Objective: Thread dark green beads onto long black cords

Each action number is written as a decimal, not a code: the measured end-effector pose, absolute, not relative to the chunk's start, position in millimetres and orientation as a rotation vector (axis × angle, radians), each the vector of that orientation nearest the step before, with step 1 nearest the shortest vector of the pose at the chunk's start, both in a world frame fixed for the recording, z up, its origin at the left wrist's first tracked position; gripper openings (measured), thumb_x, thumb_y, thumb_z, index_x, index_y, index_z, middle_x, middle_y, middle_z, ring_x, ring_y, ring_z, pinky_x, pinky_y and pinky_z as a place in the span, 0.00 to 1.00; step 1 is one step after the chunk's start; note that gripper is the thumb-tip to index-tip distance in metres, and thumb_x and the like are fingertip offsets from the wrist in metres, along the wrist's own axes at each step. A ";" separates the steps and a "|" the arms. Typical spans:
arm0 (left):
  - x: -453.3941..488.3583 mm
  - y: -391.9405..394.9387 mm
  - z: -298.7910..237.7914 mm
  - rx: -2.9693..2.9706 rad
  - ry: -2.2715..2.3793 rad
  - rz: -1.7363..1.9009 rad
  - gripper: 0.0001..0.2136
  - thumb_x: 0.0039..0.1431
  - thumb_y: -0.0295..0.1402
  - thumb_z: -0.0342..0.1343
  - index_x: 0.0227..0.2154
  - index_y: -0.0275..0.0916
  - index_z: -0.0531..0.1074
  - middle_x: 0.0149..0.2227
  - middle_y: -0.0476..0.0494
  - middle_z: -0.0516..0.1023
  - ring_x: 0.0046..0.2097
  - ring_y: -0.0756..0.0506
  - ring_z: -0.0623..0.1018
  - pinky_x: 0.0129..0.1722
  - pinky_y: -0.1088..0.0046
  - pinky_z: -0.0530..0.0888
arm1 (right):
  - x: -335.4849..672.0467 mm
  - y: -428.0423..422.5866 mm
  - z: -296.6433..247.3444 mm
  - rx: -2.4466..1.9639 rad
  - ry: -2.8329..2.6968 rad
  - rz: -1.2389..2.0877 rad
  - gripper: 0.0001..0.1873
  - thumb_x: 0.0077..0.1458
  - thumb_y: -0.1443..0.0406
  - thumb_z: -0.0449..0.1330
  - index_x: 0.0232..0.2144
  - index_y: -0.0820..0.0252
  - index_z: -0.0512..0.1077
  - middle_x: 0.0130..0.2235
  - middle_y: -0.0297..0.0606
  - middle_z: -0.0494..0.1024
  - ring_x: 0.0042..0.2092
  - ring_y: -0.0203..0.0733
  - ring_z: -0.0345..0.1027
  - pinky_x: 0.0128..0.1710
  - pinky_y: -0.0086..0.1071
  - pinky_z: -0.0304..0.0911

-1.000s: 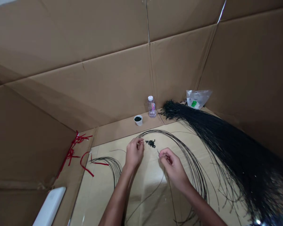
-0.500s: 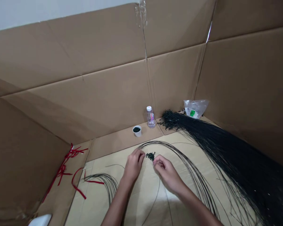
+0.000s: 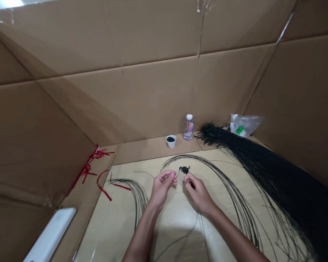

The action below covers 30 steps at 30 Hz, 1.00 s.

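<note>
My left hand (image 3: 161, 188) sits just below a small pile of black beads (image 3: 184, 169), its fingertips pinched together. Whatever they hold is too small to tell. My right hand (image 3: 198, 193) is close by, its fingers closed on what looks like a thin black cord (image 3: 182, 179). Long thin black cords (image 3: 232, 189) arch over the pale board (image 3: 120, 222) around both hands. A shorter cord bunch (image 3: 138, 193) lies to the left.
A huge bundle of black cords (image 3: 273, 174) spreads along the right. Behind stand a white cup of beads (image 3: 171, 141), a water bottle (image 3: 188, 128) and a plastic bag (image 3: 244, 125). Red strips (image 3: 89, 169) lie at left, with a white object (image 3: 50, 234) below. Cardboard walls (image 3: 142, 105) surround everything.
The view has swung left, so everything in the picture sits further right. My hands have drawn slightly back from the bead pile, and their fingertips remain close together.
</note>
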<state>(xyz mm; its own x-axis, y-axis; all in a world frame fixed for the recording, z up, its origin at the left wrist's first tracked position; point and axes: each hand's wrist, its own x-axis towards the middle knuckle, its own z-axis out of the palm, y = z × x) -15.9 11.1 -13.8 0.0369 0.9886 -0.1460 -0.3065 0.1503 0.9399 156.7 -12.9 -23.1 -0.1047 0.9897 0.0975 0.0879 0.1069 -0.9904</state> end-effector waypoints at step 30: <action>-9.8 8.9 -10.3 1.014 0.947 1.083 0.17 0.57 0.44 0.73 0.42 0.35 0.84 0.36 0.40 0.85 0.36 0.46 0.80 0.42 0.69 0.76 | 161.1 -14.1 -31.1 -1.161 -1.393 1.111 0.07 0.65 0.62 0.57 0.33 0.55 0.69 0.32 0.33 0.72 0.33 0.42 0.63 0.34 0.33 0.57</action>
